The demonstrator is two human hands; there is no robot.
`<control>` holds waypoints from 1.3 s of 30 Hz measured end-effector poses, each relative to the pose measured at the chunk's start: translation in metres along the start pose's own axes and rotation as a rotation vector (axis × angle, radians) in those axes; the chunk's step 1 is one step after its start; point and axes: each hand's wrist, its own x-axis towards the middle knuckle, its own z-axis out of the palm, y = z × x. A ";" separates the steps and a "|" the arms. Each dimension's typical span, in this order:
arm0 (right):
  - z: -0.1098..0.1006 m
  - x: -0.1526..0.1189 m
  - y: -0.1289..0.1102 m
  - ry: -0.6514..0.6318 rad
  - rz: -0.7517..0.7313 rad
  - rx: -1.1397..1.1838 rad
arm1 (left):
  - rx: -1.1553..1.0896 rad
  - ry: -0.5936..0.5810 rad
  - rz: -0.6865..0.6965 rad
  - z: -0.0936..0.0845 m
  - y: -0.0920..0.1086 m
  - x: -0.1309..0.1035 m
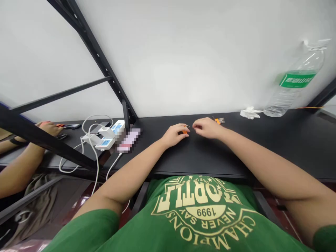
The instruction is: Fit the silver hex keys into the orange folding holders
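Observation:
On the black tabletop [162, 162], my left hand [174, 135] is closed round a small orange object [184, 132] with a dark tip pointing to the right. My right hand [206, 127] is just to its right, a small gap apart, with thumb and fingers pressed together. What those fingers hold, if anything, is too small to make out. Just beyond my right hand lies an orange holder with several thin metal pins [219, 120].
A clear bottle with a green label [298, 79] and a crumpled white tissue [251, 112] stand by the wall, right. At left are a power strip [110, 136], cables, a phone [130, 140] and a black metal frame [97, 56]. Beyond it show another person's arms [23, 161].

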 end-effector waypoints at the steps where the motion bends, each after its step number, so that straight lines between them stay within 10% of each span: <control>1: -0.007 0.000 0.009 0.044 0.098 -0.042 | 0.019 -0.005 0.005 0.000 -0.001 0.000; 5: -0.028 -0.004 0.057 0.141 0.437 -0.251 | 0.081 -0.068 0.022 0.001 -0.004 0.000; 10: -0.019 -0.008 0.093 -0.061 0.626 -0.288 | 0.116 -0.150 -0.002 0.000 -0.009 0.001; 23: -0.011 -0.005 0.039 -0.324 0.002 0.020 | 0.370 -0.073 -0.168 -0.004 -0.015 0.002; 31: -0.005 -0.004 0.017 -0.310 -0.052 -0.028 | 0.372 -0.133 0.180 -0.001 0.002 0.003; 39: 0.008 -0.006 -0.016 -0.299 -0.241 0.198 | 0.350 -0.225 0.178 -0.002 0.008 0.002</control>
